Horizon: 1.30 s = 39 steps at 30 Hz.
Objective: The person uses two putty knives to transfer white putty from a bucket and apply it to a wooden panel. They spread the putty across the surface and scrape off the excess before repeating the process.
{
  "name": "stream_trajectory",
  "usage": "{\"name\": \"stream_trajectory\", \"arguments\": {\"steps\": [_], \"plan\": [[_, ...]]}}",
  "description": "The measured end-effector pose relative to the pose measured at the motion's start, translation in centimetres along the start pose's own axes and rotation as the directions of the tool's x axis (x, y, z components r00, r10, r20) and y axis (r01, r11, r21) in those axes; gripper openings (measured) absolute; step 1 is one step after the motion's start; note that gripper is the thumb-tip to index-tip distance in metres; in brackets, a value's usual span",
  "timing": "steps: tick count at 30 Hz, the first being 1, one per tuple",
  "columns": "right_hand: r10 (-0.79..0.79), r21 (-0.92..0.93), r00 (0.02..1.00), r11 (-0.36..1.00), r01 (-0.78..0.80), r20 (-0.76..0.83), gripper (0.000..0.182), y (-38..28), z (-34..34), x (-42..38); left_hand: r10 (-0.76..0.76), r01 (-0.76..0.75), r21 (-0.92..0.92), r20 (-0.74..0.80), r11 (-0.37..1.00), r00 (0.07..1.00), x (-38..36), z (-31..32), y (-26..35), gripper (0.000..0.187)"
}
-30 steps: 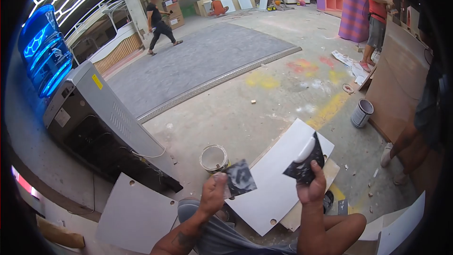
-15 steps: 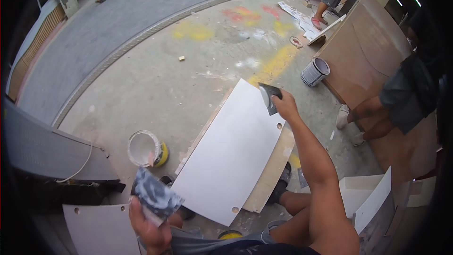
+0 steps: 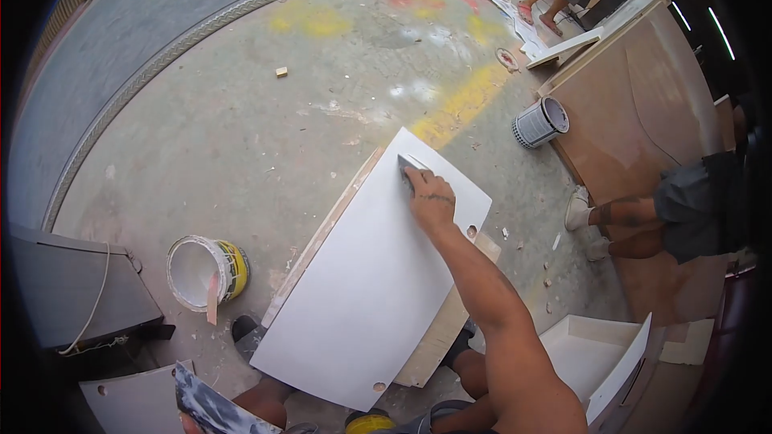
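Observation:
A white panel [image 3: 354,289] with holes near its right-hand corners lies slantwise in front of me, on top of a light wooden board [image 3: 434,337]. My right hand [image 3: 432,199] grips a dark putty knife [image 3: 404,173], its blade against the panel's far part. At the bottom left, my left hand [image 3: 191,424] is mostly cut off by the frame edge. It holds a dark flat plate [image 3: 211,398] smeared with white putty. Left of the panel stands an open bucket [image 3: 186,277] with white residue inside and a stick [image 3: 212,301] hanging over its rim.
A grey can [image 3: 531,124] stands beside a large brown panel [image 3: 619,104]. One person in grey shorts [image 3: 693,201] is at the right; another in red sandals [image 3: 549,22] is farther back. A white drawer-like box [image 3: 591,345] sits at lower right, a grey cabinet [image 3: 76,289] at left.
My right hand has moved left with the putty knife, from the panel's far right corner toward its far left edge. My left hand and the plate have dropped lower and left. The view has shifted.

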State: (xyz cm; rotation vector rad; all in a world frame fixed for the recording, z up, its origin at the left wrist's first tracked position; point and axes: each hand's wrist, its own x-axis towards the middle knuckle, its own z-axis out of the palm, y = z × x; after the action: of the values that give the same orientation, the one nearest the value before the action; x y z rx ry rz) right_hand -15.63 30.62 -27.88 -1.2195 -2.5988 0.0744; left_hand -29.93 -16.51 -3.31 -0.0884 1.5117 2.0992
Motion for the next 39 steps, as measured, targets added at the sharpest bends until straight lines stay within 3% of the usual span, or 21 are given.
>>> {"name": "stream_trajectory", "arguments": {"steps": [2, 6, 7, 9, 10, 13, 17, 20, 23, 26, 29, 35, 38, 39], "plan": [[-0.002, 0.015, 0.989, 1.0, 0.0, 0.148, 0.045, -1.1, -1.7, -1.1, 0.047, -0.044, 0.118, -0.021, 0.992, 0.999, -0.1, -0.6, -0.1, 0.057], [0.003, 0.161, 0.967, 0.986, -0.046, 0.255, 0.039, 0.2, -5.4, 0.5, 0.027, -0.028, 0.044, 0.034, 0.999, 0.999, 0.3, -2.2, -0.9, 0.047], [0.022, 0.168, 0.987, 0.985, -0.049, 0.161, 0.036, 0.7, -5.5, 1.1, 0.022, -0.022, -0.001, 0.06, 1.0, 0.998, 0.6, -2.0, -0.9, 0.043], [0.099, 0.068, 0.969, 0.991, -0.117, 0.226, 0.035, 1.2, -5.9, 2.9, -0.043, 0.043, 0.016, -0.007, 0.999, 0.999, 0.1, 0.8, 0.5, 0.037], [0.085, 0.103, 0.98, 0.989, -0.105, 0.179, 0.036, 1.9, -5.4, 3.5, -0.067, 0.068, 0.019, -0.037, 0.998, 0.997, 0.3, 2.0, 1.0, 0.035], [0.108, 0.142, 0.976, 0.981, -0.136, 0.188, 0.034, 0.8, -5.1, 4.3, -0.067, 0.064, -0.045, -0.059, 0.997, 0.996, 0.7, 1.8, 1.1, 0.039], [0.109, 0.153, 0.977, 0.979, -0.138, 0.183, 0.032, 0.4, -5.1, 5.0, -0.194, 0.195, -0.072, 0.016, 0.978, 0.981, 0.6, -1.0, 0.4, 0.043], [0.129, 0.133, 0.975, 0.979, -0.155, 0.183, 0.032, 0.2, -5.4, 5.6, -0.124, 0.116, -0.062, -0.127, 0.991, 0.984, 0.6, 2.1, 1.5, 0.043], [0.144, 0.15, 0.974, 0.974, -0.171, 0.177, 0.033, 0.5, -4.9, 5.7, -0.07, 0.072, 0.011, -0.119, 0.997, 0.99, 0.7, -0.1, 0.4, 0.041], [0.155, 0.118, 0.97, 0.977, -0.179, 0.185, 0.033, 0.7, -4.7, 5.4, -0.202, 0.152, -0.214, -0.237, 0.965, 0.95, 0.7, 0.8, 1.0, 0.036], [0.171, 0.127, 0.969, 0.972, -0.195, 0.179, 0.034, 1.0, -4.6, 5.3, -0.087, 0.086, -0.015, -0.113, 0.996, 0.99, 0.8, 0.0, 1.0, 0.034], [0.131, 0.111, 0.982, 0.983, -0.146, 0.133, 0.035, 2.1, -3.9, 5.6, 0.057, -0.043, 0.078, -0.182, 0.996, 0.982, 0.1, -2.1, -0.1, 0.046], [0.138, 0.097, 0.978, 0.983, -0.154, 0.154, 0.035, 1.0, -4.9, 6.0, 0.293, -0.296, 0.573, 0.1, 0.764, 0.951, 0.4, -1.2, 0.6, 0.05], [0.146, 0.083, 0.976, 0.984, -0.161, 0.161, 0.035, 0.9, -5.1, 6.1, 0.173, -0.147, 0.384, -0.034, 0.911, 0.984, 0.3, -0.7, 1.0, 0.05]]}}
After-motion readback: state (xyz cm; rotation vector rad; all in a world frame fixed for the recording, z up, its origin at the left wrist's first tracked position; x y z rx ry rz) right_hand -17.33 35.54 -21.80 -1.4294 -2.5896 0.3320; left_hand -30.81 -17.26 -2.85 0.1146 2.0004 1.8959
